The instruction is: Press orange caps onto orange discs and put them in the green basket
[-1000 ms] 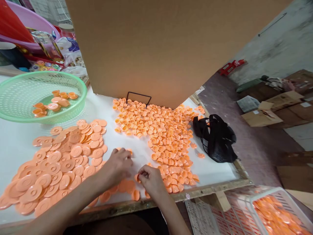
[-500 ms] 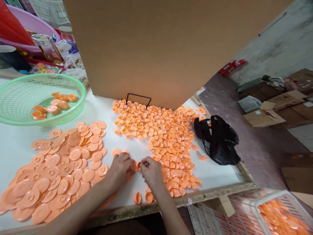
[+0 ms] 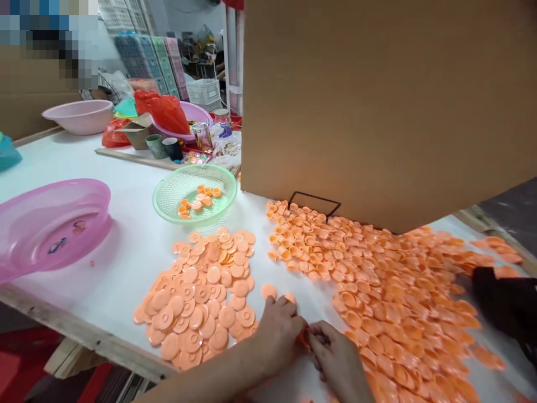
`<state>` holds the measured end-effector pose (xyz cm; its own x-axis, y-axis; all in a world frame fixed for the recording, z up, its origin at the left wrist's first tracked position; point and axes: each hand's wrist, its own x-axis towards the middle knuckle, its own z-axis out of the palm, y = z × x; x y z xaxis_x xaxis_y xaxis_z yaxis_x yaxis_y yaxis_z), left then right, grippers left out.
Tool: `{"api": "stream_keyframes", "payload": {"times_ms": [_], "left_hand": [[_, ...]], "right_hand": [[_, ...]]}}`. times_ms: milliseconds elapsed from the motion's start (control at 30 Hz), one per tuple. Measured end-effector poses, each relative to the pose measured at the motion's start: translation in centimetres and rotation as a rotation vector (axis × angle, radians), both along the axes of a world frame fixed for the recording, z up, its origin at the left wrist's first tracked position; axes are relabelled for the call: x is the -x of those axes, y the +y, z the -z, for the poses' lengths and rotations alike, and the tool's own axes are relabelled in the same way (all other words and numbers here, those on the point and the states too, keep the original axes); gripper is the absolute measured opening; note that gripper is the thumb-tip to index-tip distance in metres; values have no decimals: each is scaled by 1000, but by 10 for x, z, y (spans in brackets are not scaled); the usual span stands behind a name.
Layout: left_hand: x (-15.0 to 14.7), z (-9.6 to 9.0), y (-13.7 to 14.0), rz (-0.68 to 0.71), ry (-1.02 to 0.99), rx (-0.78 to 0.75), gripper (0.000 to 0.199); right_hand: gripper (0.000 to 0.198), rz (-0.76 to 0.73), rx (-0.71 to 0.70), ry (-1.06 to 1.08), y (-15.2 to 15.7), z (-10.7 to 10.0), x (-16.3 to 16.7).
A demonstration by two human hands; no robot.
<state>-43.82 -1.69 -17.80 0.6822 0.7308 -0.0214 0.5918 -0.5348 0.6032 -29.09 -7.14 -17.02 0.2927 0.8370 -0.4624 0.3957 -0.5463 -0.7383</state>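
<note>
My left hand and my right hand meet low in the middle, fingers closed around a small orange plastic cup. The fingers hide most of it, so I cannot tell whether a second piece is with it. Left of my left hand lies a heap of flat round orange saucers. A wide spread of small orange cups covers the table right of and beyond my right hand. One loose saucer lies just past my left fingers, with another piece beside it.
A green mesh basket holds several orange cups and saucers. A pink basin stands at left. The large cardboard box rises behind the cups. A black bag lies at the right edge. Tubs and bags crowd the back left.
The view has swung left, bringing the pink basin and back of the table into sight. My hands stay together at the same spot, the orange piece now more covered by fingers.
</note>
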Motion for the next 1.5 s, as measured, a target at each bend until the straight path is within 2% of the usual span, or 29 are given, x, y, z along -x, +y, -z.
{"api": "stream_keyframes", "payload": {"times_ms": [167,333,433,567,633,867,933,1000,1067,1100,1167,1200,1233,1300,1333,1367,1400,1433,1500], "left_hand": [[-2,2,-6,-46,-32,43,23],[-1,-1,-3,-46,-21,80,27],[-1,-9,0,-93,-46,209,19],[-11,-17,2,-297,-97,433,16],[-16,-16,0,-357,-101,458,14],[-19,3,-4,-348,-139,494,13],[-23,3,-7,-347,-150,466,13],[-24,-2,-9,-345,-170,430,13],[-15,-15,-3,-341,-205,401,13],[-4,-26,5,-376,-231,372,13],[32,-55,34,-523,-292,269,15],[55,-72,53,-735,-346,139,17],[79,-90,75,-858,-372,36,19],[122,-121,116,-1037,-392,-126,31],[138,-130,132,-1131,-377,-208,42],[147,-134,142,-1165,-341,-295,46],[150,-132,145,-1132,-305,-354,44],[146,-124,143,-1030,-264,-371,37],[123,-93,122,-678,-187,-270,19]], "right_hand": [[28,19,-7,-104,-5,-2,-1],[24,-65,-104,-186,0,8,0],[22,-97,-166,-206,3,3,-1],[19,-118,-202,-221,1,-5,-1],[18,-121,-201,-224,-1,-6,0],[15,-30,-218,-175,-6,2,12],[14,14,-160,-96,-7,0,11],[13,-2,-58,3,-6,-7,5],[17,-50,0,55,-1,-17,-2],[19,-70,-35,33,3,-22,-5],[15,-98,-220,-91,14,-29,-7],[11,-113,-323,-161,20,-31,-5],[12,-143,-392,-212,26,-30,-1],[25,-224,-420,-261,37,-24,8],[26,-246,-411,-273,41,-19,12],[26,-247,-408,-281,43,-13,15],[26,-225,-414,-281,44,-8,16],[26,-187,-426,-267,44,-3,15],[26,-94,-442,-207,39,5,9]]}}
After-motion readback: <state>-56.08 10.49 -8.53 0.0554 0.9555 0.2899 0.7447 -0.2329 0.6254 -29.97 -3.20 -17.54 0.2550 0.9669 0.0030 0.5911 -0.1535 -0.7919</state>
